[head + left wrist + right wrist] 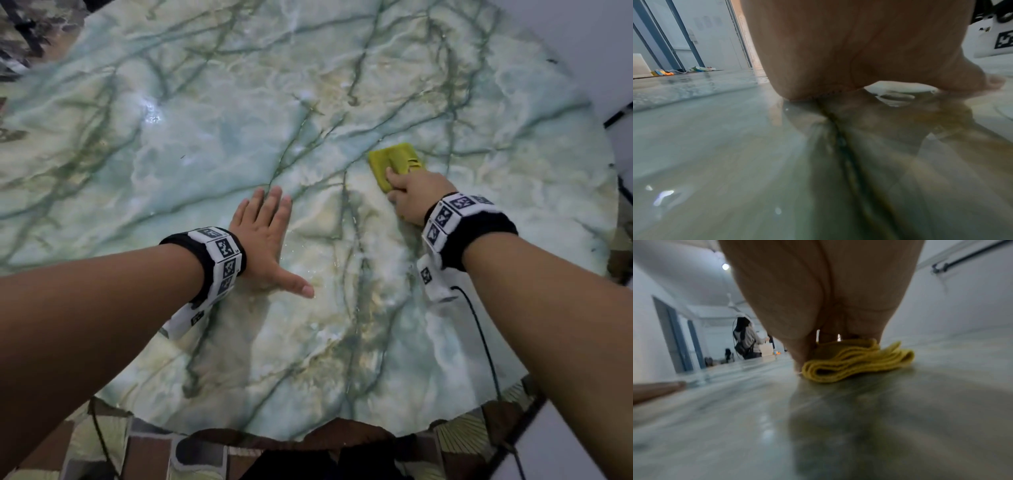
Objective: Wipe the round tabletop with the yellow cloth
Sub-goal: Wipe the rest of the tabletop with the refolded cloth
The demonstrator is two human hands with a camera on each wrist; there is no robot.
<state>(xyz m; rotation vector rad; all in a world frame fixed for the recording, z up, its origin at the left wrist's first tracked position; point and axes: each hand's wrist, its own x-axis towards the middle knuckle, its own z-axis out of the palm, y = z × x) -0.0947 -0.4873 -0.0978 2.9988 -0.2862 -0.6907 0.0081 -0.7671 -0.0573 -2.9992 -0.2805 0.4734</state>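
Observation:
The round tabletop [212,144] is glossy pale green marble with dark veins and fills most of the head view. A folded yellow cloth [394,161] lies on its right part. My right hand [411,195] presses on the cloth's near end, fingers curled over it and thumb at its left edge; in the right wrist view the cloth [855,365] shows as a stack of folds under my right hand [818,313]. My left hand [267,240] lies flat on the marble near the middle, fingers straight, thumb spread. The left wrist view shows its palm [838,53] resting on the tabletop [715,154].
A patterned rug [144,448] lies under the table's near edge, and white floor [589,41] shows at the right. A black cable [483,339] runs from my right wristband across the tabletop. A person with a backpack [746,340] stands far off in the room.

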